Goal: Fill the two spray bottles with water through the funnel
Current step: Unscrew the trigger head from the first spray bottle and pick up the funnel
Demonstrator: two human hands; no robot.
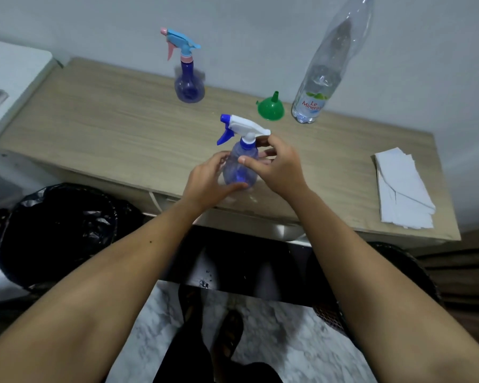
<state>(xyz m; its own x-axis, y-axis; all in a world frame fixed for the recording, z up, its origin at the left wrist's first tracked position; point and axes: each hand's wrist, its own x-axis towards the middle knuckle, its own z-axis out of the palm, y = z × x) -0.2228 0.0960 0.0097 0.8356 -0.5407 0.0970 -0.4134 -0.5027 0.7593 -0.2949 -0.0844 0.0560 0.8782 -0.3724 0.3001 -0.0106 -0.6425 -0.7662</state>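
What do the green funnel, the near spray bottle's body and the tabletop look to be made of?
Green funnel: opaque moulded plastic, uniform colour with a slight sheen. Near spray bottle: thin translucent blue-tinted plastic; the fingers show through it. Tabletop: pale wood-grain surface, matt, probably laminate rather than solid wood, though the picture cannot settle that.

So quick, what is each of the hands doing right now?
Left hand: closed around the spray bottle body.
Right hand: fingers at that bottle's collar; firm grip unclear.
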